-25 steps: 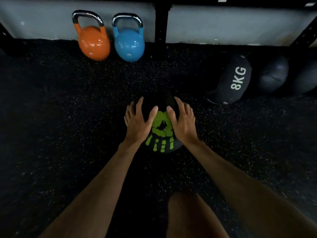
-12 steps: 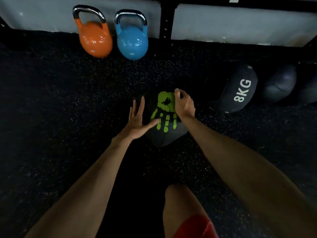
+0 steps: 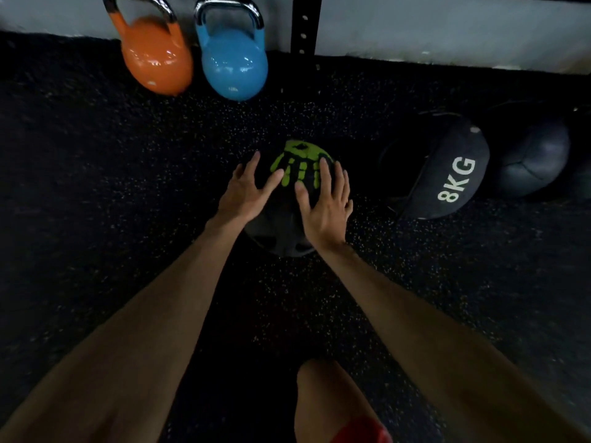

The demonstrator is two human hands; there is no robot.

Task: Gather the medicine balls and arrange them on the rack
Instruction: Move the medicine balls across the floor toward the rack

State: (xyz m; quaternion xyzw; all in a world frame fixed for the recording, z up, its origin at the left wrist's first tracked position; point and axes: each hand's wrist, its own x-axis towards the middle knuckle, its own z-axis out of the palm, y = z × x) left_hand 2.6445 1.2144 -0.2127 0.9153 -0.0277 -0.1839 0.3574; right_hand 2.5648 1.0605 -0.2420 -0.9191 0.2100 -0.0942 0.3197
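Observation:
A black medicine ball point(image 3: 299, 158) with a green handprint on it lies on the dark rubber floor in the middle of the view. My left hand point(image 3: 244, 191) rests flat on its left side, fingers straight and spread. My right hand point(image 3: 324, 203) lies flat on its right side, fingers straight. To the right a black ball marked 8KG point(image 3: 447, 167) leans on the floor, and a dark grey ball point(image 3: 534, 158) sits beyond it.
An orange kettlebell point(image 3: 156, 55) and a blue kettlebell point(image 3: 233, 59) stand against the far wall. A black perforated rack upright point(image 3: 303, 24) rises just right of them. My bare knee point(image 3: 332, 398) shows at the bottom.
The ball has rolled away from me, its handprint now on the far top. Both hands followed it forward, and my right hand went from its far top to flat on its right side.

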